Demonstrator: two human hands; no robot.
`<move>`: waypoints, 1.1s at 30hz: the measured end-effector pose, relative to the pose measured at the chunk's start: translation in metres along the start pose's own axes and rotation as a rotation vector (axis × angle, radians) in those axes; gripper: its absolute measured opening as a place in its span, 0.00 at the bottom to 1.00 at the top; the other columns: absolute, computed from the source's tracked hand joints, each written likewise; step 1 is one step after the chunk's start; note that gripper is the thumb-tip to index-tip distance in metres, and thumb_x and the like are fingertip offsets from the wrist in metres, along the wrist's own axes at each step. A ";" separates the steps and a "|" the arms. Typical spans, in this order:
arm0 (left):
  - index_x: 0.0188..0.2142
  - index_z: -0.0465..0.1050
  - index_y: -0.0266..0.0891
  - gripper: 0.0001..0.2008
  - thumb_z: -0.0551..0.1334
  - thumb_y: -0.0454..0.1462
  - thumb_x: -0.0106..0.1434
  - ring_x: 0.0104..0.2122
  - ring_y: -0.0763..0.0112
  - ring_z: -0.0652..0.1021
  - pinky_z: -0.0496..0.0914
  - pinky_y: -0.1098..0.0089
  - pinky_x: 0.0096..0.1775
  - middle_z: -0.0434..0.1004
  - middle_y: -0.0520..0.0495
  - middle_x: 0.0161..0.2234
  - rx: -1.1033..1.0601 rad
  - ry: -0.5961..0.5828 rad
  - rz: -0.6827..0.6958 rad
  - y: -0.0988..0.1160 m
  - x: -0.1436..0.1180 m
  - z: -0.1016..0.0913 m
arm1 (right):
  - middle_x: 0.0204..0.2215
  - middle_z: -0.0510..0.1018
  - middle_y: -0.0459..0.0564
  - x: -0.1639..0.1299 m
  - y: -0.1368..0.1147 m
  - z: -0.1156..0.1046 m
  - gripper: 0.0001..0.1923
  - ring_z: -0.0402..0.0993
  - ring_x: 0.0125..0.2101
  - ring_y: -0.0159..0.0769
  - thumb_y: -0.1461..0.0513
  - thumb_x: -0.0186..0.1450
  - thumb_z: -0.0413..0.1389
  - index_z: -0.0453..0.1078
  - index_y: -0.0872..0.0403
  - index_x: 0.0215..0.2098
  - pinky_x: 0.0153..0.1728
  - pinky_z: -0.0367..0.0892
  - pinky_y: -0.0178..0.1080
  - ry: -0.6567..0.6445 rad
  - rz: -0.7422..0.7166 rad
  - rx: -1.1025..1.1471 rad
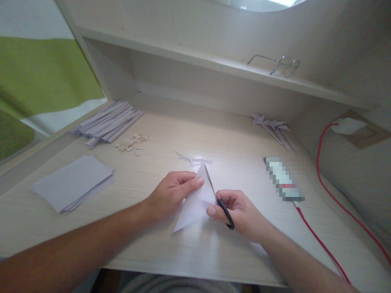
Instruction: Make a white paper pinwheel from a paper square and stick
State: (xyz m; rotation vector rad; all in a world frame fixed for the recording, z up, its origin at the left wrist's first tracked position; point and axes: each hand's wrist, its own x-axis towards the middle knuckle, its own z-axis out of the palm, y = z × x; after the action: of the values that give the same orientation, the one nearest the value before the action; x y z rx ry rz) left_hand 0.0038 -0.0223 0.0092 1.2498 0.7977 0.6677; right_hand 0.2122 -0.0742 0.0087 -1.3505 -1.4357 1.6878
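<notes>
I can't read the flat oblong object (pixel 284 179) right of the white folded paper triangle (pixel 195 199); it is pixelated. The thin red cable (pixel 324 246) running from it leaves the frame's bottom edge. My right hand (pixel 241 213) hides the scissors' black handles (pixel 226 211).

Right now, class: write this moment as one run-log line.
left hand: holds folded paper triangle | right hand: scissors at the triangle's edge | desk: paper stack, rolled strips

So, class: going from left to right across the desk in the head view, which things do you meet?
Stack of paper sheets → paper rolls → left hand → right hand holding the scissors → red cable.
</notes>
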 end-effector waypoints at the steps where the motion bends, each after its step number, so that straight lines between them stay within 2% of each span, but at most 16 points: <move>1: 0.26 0.70 0.36 0.19 0.62 0.48 0.66 0.20 0.76 0.65 0.56 0.75 0.21 0.65 0.53 0.21 -0.010 -0.001 0.000 0.000 0.000 0.000 | 0.20 0.59 0.40 0.000 0.000 0.000 0.25 0.51 0.22 0.26 0.46 0.59 0.67 0.66 0.55 0.24 0.23 0.45 0.35 0.003 -0.002 -0.002; 14: 0.25 0.68 0.36 0.19 0.63 0.47 0.65 0.19 0.78 0.64 0.56 0.76 0.21 0.63 0.55 0.20 -0.042 0.016 -0.021 0.000 0.001 0.001 | 0.18 0.58 0.39 0.003 0.005 -0.002 0.26 0.50 0.21 0.26 0.45 0.58 0.67 0.64 0.55 0.21 0.22 0.44 0.35 0.055 -0.005 -0.065; 22: 0.25 0.69 0.36 0.18 0.62 0.46 0.66 0.19 0.78 0.64 0.56 0.76 0.20 0.64 0.54 0.20 0.010 -0.061 -0.029 -0.002 0.001 0.001 | 0.20 0.62 0.40 0.001 0.001 0.001 0.24 0.52 0.22 0.26 0.47 0.58 0.68 0.67 0.56 0.25 0.23 0.46 0.34 0.034 -0.016 0.025; 33: 0.23 0.67 0.36 0.20 0.62 0.47 0.66 0.20 0.78 0.63 0.56 0.75 0.21 0.62 0.54 0.21 0.083 -0.092 -0.016 -0.004 0.003 0.000 | 0.24 0.66 0.43 0.004 0.006 0.001 0.22 0.57 0.25 0.28 0.47 0.59 0.67 0.70 0.57 0.29 0.25 0.50 0.34 0.010 -0.021 0.054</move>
State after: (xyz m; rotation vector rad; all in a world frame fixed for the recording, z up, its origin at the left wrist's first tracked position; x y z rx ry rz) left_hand 0.0051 -0.0208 0.0046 1.3382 0.7653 0.5649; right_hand 0.2110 -0.0730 0.0022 -1.3081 -1.3839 1.6923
